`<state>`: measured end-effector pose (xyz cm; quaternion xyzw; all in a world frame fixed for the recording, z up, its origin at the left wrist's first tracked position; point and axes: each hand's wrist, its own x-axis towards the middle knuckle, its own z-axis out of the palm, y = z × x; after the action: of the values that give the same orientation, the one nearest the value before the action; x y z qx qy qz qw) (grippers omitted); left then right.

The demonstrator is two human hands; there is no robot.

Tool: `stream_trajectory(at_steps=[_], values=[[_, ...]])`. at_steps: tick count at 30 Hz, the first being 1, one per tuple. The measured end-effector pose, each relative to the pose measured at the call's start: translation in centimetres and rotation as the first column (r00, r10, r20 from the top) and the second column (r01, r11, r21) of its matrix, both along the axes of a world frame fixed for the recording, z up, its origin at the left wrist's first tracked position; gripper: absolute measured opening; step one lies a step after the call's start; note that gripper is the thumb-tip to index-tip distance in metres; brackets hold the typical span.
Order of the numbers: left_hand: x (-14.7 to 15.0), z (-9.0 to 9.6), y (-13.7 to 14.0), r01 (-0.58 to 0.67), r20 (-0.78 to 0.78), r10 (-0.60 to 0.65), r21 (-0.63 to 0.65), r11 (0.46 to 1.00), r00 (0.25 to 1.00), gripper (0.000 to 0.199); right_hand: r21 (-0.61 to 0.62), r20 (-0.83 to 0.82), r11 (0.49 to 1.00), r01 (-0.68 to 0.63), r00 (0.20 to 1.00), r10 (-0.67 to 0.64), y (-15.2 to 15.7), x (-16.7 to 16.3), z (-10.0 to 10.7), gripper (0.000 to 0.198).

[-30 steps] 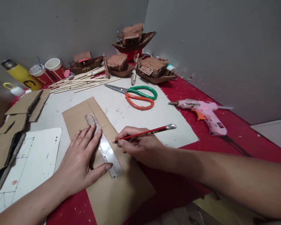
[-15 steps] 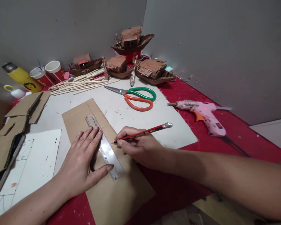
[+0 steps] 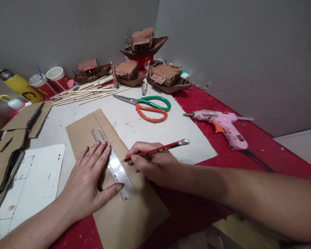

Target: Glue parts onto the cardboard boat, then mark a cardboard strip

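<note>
My left hand (image 3: 90,176) lies flat with fingers spread, pressing a clear ruler (image 3: 116,166) onto a sheet of brown cardboard (image 3: 126,221). Its thumb rests on the ruler's near part, the other fingertips on the far part. My right hand (image 3: 151,159) grips a red and black pencil (image 3: 162,148), whose point is close to the cardboard just right of the ruler's edge; whether it touches I cannot tell. A thin line runs along the cardboard's far end. Beyond lie scissors (image 3: 147,106) with green and orange handles.
A pink glue gun (image 3: 221,126) lies at right on the red tabletop (image 3: 280,157). Model boats (image 3: 168,77), thin sticks (image 3: 85,91), cups (image 3: 55,77) and a yellow bottle (image 3: 22,86) stand along the back. At left are cardboard pieces (image 3: 23,119) and a drawing sheet (image 3: 41,173).
The pencil and my right hand have shifted slightly toward me along the ruler. My left hand and the ruler stay in place on the cardboard; the whole view has moved a little.
</note>
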<state>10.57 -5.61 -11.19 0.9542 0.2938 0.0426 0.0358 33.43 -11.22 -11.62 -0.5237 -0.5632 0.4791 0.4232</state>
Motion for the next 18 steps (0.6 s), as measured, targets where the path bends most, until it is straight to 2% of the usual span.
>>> stream_trajectory(at_steps=[4,11,18], values=[[0.03,-0.05,-0.04,0.005,-0.015,-0.005,0.017,1.000,1.000,0.091,0.041,0.088,0.998,-0.046,0.995,0.042,-0.04,0.07,-0.20,0.015],[0.04,-0.01,-0.05,0.005,-0.022,-0.004,0.029,1.000,1.000,0.091,0.010,0.132,0.999,-0.052,0.990,0.051,0.21,-0.05,0.21,0.016],[0.09,-0.03,0.01,0.011,-0.015,-0.010,0.040,0.999,1.000,0.090,0.114,0.160,0.986,-0.120,0.982,0.101,0.37,0.00,0.56,0.018]])
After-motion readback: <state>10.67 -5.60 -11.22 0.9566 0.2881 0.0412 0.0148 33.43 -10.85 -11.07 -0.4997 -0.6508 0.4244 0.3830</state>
